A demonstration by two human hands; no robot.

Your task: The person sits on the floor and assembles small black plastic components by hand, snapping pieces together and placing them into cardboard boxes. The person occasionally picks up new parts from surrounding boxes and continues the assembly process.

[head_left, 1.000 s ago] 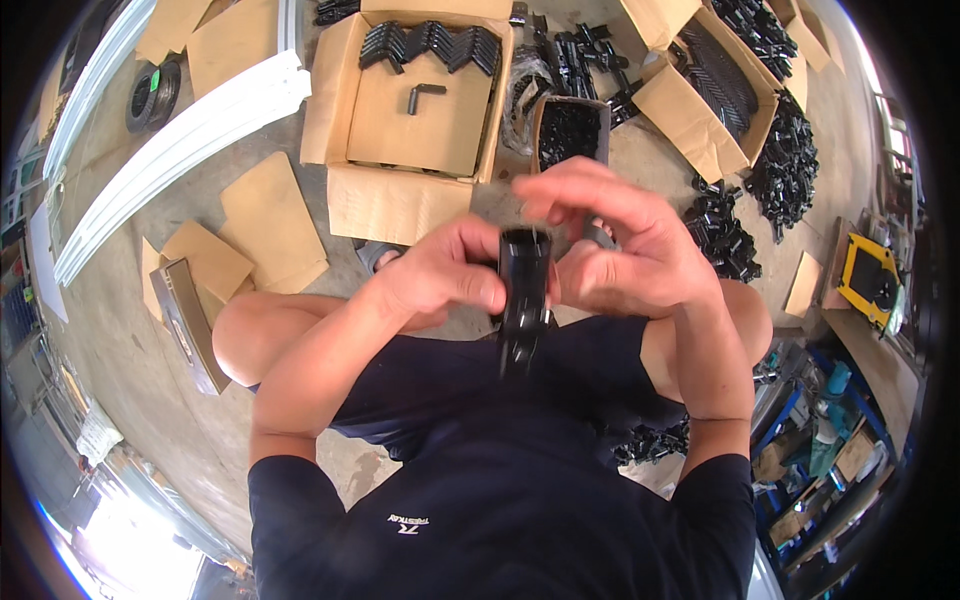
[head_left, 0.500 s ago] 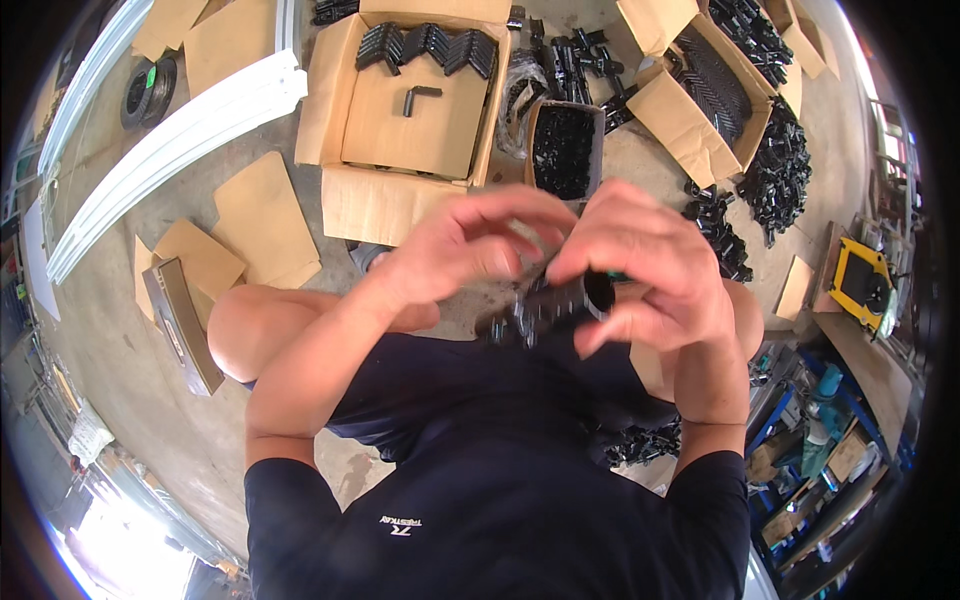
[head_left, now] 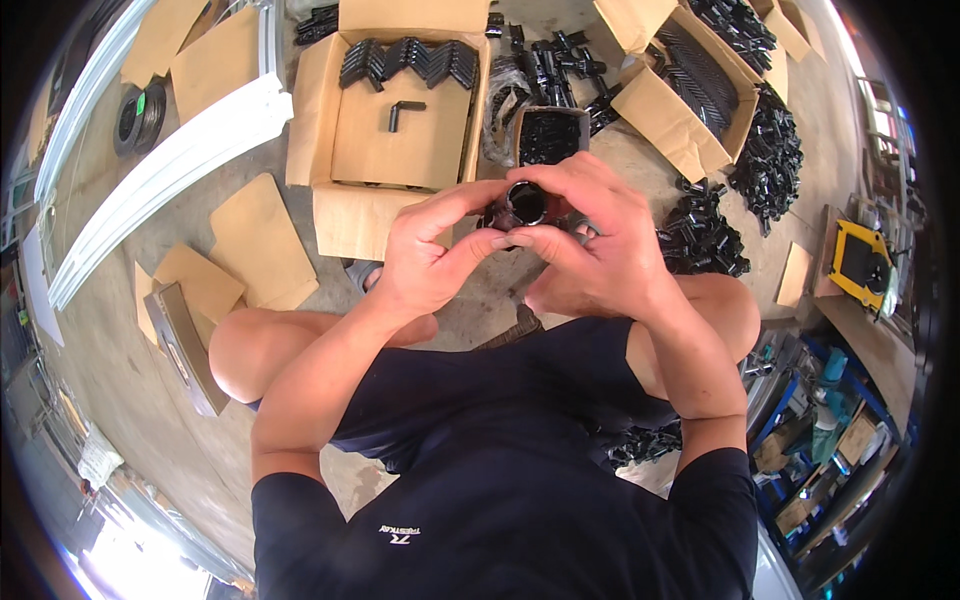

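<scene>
A black tubular fitting [head_left: 527, 203] is held between both my hands, its round open end turned up. My left hand [head_left: 430, 250] grips it from the left, and the tip of its thumb is at the near rim. From the other side my right hand [head_left: 605, 225] wraps round it, the two thumbs nearly meeting. The fitting's lower part is hidden by my fingers. Just beyond my hands stands a small box of little black parts [head_left: 550, 137]. Past my left hand is an open cardboard box [head_left: 303, 125] with rows of black L-shaped pieces [head_left: 408, 63] and one loose L-shaped piece [head_left: 395, 117].
A tilted cardboard box [head_left: 665, 125] of black pieces is at the far right, with piles of black fittings [head_left: 765, 155] beside it. Long white profiles [head_left: 180, 165] and cardboard sheets [head_left: 262, 230] lie to the left. A yellow-framed object [head_left: 860, 262] stands at the right.
The black fitting has moved up and away from my lap, and its open end has turned up. My left hand, apart from it before, has closed round it beside the right.
</scene>
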